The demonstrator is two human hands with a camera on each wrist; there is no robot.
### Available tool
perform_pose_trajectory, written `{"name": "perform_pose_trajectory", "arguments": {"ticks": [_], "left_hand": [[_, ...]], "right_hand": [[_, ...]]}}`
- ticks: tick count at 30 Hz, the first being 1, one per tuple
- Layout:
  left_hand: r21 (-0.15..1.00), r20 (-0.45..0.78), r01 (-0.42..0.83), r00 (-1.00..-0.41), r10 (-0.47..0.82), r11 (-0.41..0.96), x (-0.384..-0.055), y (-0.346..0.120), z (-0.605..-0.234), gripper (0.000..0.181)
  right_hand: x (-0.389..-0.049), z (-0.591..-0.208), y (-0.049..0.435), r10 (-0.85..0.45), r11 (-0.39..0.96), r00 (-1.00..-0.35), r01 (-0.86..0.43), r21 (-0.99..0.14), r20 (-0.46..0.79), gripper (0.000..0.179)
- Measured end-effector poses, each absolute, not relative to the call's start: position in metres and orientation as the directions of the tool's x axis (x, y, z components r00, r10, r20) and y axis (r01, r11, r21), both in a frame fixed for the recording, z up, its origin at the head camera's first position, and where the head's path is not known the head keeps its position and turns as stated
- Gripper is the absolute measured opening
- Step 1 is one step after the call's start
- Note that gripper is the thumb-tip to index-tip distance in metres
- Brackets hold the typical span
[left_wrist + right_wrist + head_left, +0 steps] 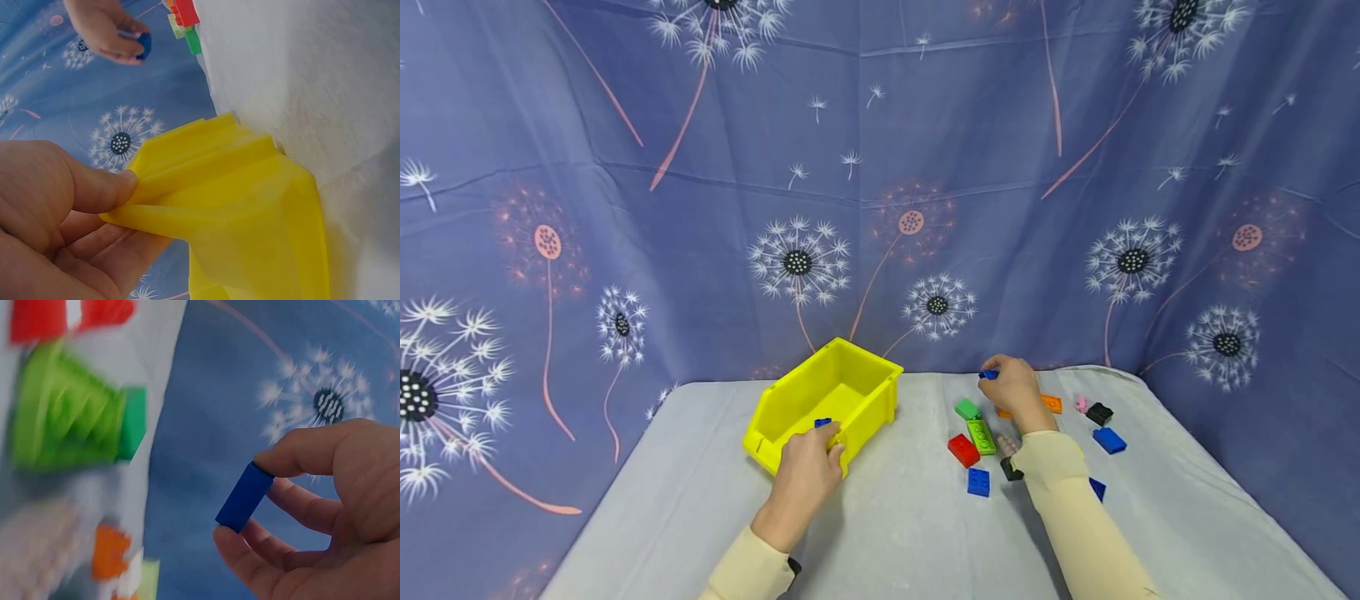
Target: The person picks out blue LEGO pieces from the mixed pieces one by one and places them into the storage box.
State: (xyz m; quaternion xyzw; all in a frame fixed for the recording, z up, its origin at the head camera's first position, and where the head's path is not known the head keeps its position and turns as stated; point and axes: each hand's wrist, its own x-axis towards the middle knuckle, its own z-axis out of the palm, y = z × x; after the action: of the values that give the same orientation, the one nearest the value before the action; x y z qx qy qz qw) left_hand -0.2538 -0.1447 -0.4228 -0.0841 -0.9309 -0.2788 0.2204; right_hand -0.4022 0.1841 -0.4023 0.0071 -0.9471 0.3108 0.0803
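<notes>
My left hand point(807, 468) pinches the near right rim of a yellow plastic bin point(871, 418), thumb on one side and fingers on the other in the left wrist view. Inside the bin a small blue piece point(823, 422) shows just beyond that hand. Over the loose bricks at the right, my right hand point(1017, 393) holds a blue toy brick point(245, 497) between thumb and fingertips, raised off the table. Below it lie a lime green brick point(981, 437), a green brick point(967, 409) and a red brick point(963, 450). The right hand and forearm partly hide other bricks.
A blue brick point(978, 482) lies nearest the front. Farther right are an orange brick point(1052, 404), a black brick point(1100, 413), a small pink piece point(1081, 404) and another blue brick point(1109, 440). Behind the white-covered table point(895, 533) hangs a dandelion-patterned blue cloth point(1000, 250).
</notes>
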Motion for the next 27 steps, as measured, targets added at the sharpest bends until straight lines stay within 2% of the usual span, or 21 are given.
{"name": "perform_pose_trajectory", "arguments": {"ticks": [5,15,27], "left_hand": [[0.485,0.452,0.272,-0.892,0.028,0.831,-0.255,-0.145,-0.422,0.031],[0.488,0.449,0.274,-0.893,0.03,0.829,-0.255,-0.145,-0.422,0.031],[0.514,0.41,0.24,-0.912,0.01,0.823,-0.256,-0.144,-0.423,0.034]], "right_hand": [[-0.402,-0.391,0.157,0.01,0.767,-0.983,-0.109,-0.633,0.182,0.031],[-0.396,-0.373,0.097,-0.096,0.72,-0.967,-0.23,-0.655,0.234,0.028],[-0.376,-0.368,0.029,-0.209,0.642,-0.896,-0.428,-0.636,0.391,0.027]]}}
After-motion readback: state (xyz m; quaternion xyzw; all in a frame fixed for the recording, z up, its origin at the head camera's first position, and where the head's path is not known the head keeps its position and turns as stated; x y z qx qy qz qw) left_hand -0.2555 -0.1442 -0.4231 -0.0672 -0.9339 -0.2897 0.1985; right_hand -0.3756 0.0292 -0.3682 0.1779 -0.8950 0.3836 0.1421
